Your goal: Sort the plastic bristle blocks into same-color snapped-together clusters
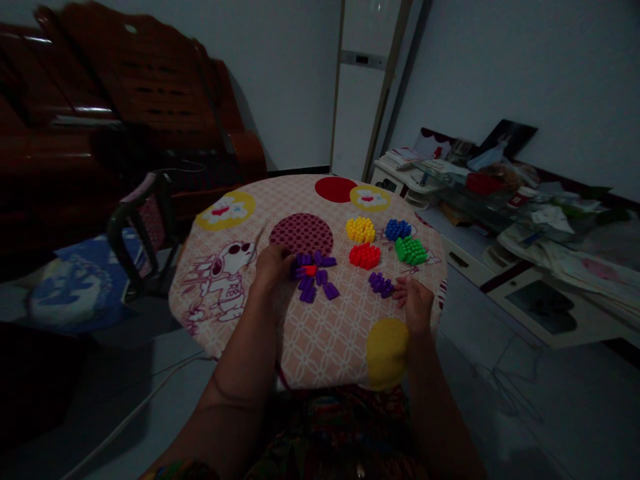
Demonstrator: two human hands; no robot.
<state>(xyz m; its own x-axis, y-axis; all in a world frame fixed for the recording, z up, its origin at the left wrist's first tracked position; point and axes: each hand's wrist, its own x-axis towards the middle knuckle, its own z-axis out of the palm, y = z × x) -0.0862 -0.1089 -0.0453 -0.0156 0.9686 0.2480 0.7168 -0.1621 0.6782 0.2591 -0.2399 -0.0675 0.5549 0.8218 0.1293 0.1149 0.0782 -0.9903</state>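
Observation:
My left hand (273, 265) rests on a round table (320, 347) covered with a cartoon-print cloth, its curled fingers touching a joined cluster of purple toy blocks with one red block (313, 276). My right hand (416, 301) lies near the table's right edge, fingertips against a small pile of purple blocks (381, 284); whether it grips any is hidden. Sorted piles lie beyond: yellow blocks (361, 229), blue blocks (398, 229), red blocks (365, 256), green blocks (411, 251).
A dark chair (145, 227) stands left of the table, with a brown wooden sofa (125, 120) behind it. A low white cabinet (505, 267) piled with clutter runs along the right wall. A white door (363, 87) is at the back.

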